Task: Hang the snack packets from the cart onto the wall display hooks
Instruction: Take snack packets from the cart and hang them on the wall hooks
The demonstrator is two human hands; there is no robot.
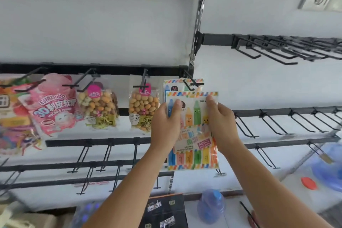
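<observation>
I hold a white packet printed with coloured pencil figures [193,116] up against the wall with both hands. My left hand [166,122] pinches its left edge and my right hand [221,118] pinches its upper right side. Its top sits just below a black double hook [190,81], on which a like packet [175,84] hangs behind it. Further left on the same rail hang two bags of coated peanuts [143,106] [99,105], a pink sweet bag [53,105] and more packets at the frame's left edge [13,114].
Bare black hooks fill the lower rails [109,153] and the right panel [277,122] [277,50]. Below lie a dark box [162,211], blue plastic bottles [211,205] and a blue bin with an orange object [309,183]. A slotted metal upright [198,24] divides the panels.
</observation>
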